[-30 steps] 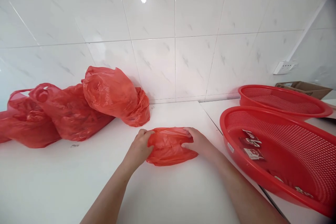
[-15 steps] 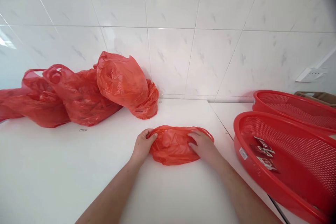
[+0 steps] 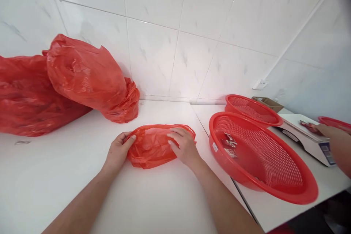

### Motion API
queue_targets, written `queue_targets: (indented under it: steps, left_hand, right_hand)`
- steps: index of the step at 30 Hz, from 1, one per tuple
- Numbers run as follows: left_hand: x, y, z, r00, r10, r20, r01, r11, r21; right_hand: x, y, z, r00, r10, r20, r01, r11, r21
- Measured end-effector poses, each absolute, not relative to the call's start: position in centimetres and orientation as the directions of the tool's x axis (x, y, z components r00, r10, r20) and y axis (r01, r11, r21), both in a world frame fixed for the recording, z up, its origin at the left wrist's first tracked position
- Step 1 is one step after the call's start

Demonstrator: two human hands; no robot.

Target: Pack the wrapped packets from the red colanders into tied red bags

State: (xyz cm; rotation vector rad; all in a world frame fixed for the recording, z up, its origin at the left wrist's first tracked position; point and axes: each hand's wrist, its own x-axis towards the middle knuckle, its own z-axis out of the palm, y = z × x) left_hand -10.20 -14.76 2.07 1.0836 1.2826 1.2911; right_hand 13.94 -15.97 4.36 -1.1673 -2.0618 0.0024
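A thin red plastic bag (image 3: pixel 153 148) rests on the white table, its mouth spread open toward me. My left hand (image 3: pixel 120 150) pinches the left edge of its rim between thumb and fingers. At the bag's right side, my right hand (image 3: pixel 183 146) has its fingers apart, with the fingertips at the mouth and over the inner film. A handle loop shows behind the right hand's fingers.
Filled red bags (image 3: pixel 90 76) lean along the wall at left. A red basket (image 3: pixel 246 186) holding small packets stands right, another basket (image 3: pixel 253 111) behind it. Another person's hand (image 3: pixel 336 135) holds a packet above a scale (image 3: pixel 309 137) at far right.
The view has swung to the right, bringing the scale and another person's hand into sight. My hands stay at the bag, whose mouth looks slightly wider.
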Motion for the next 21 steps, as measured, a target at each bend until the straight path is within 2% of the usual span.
queue_targets:
  steps: [6,10,12,14,18,20,21]
  left_hand:
    - [-9.9,-15.3,2.7,-0.136,0.990,-0.040,0.020,0.043,0.999]
    - [-10.0,-15.3,2.6,-0.126,0.991,-0.045,0.057,0.053,0.997]
    - [-10.1,-15.2,2.5,-0.128,0.991,-0.045,0.069,0.054,0.996]
    - [-10.1,-15.1,2.4,-0.139,0.989,-0.049,0.084,0.061,0.995]
    - [-10.0,-15.2,2.7,-0.145,0.988,-0.059,0.111,0.076,0.991]
    - [-10.0,-15.3,2.9,-0.149,0.987,-0.062,0.128,0.081,0.988]
    - [-9.9,-15.3,3.0,-0.149,0.987,-0.062,0.135,0.082,0.987]
  right_hand:
    - [16.6,-20.5,7.6,-0.218,0.737,0.640,0.755,0.543,-0.368]
    - [21.1,-22.7,9.9,-0.107,0.787,0.607,0.842,0.397,-0.366]
    - [23.7,-23.3,11.1,-0.014,0.840,0.542,0.879,0.269,-0.393]
    - [26.3,-23.7,12.1,0.056,0.907,0.418,0.902,0.133,-0.410]
    - [31.3,-23.6,12.4,0.018,0.994,0.110,0.949,0.017,-0.314]
    - [33.2,-23.3,11.5,0.034,0.995,0.089,0.965,-0.010,-0.263]
    - [33.9,-23.1,10.8,0.059,0.988,0.139,0.968,-0.023,-0.250]
